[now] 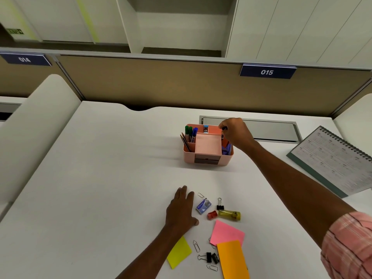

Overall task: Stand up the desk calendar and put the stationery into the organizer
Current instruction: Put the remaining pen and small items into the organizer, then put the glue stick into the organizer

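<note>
A pink organizer (pixel 207 161) stands mid-desk, with markers (pixel 190 132) and pencils in its left slots. My right hand (pixel 236 133) hovers over its right rear compartment, fingers pinched on a small dark item that I cannot name. Flat on the desk, my left hand (pixel 182 210) rests with fingers apart, holding nothing. Beside it lie a staple box (pixel 203 206), a binder clip (pixel 220 204), a red sharpener (pixel 212 215), a yellow-green tube (pixel 229 215), pink (pixel 226 233), orange (pixel 232 258) and yellow (pixel 179 252) sticky notes, paper clips (pixel 196 246) and more binder clips (pixel 211 257). The desk calendar (pixel 332 160) lies flat at right.
A grey cable-tray lid (pixel 261 127) is set into the desk behind the organizer. A tan partition (pixel 161 83) with number plates 014 and 015 closes the far edge. White side dividers (pixel 40 125) flank the desk.
</note>
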Tool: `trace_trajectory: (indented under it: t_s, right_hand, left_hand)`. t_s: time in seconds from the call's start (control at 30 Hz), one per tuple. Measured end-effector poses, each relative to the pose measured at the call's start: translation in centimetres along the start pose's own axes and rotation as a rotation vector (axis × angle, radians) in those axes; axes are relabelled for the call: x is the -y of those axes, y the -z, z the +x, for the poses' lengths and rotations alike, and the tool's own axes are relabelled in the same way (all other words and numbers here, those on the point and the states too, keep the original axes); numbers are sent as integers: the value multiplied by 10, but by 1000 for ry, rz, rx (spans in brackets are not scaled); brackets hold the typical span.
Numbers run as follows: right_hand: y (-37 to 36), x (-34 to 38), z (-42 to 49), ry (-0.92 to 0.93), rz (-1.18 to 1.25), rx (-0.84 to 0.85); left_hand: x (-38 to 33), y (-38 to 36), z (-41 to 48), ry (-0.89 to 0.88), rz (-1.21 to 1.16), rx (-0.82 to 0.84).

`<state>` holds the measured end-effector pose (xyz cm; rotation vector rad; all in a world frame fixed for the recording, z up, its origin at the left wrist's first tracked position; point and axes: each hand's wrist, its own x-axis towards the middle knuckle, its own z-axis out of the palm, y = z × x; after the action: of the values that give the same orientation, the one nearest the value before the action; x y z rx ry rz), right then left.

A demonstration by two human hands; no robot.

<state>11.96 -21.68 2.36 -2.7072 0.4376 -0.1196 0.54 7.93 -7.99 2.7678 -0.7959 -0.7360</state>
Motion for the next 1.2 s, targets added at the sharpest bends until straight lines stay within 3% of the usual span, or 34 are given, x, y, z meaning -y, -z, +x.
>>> trace_trajectory:
  t_s: [0.3,0.67,0.83,1.07,1.2]
  right_hand:
    - [2,1,-5,22,13,-7]
    - [15,15,-80,91,158,-192]
    - [-15,-2,-178,48,265,22]
    - [-75,-38,-259,-31,31,269]
    - [-95,-38,-273,-43,-85,297]
  left_hand:
    - [2,0,0,0,-16,1]
    - [4,-6,-3,5,-169,-40]
    - [2,-16,-10,10,-393,-117]
    - [-18,-15,-17,-82,-493,-249]
    - [-30,-7,-20,-78,-539,-257]
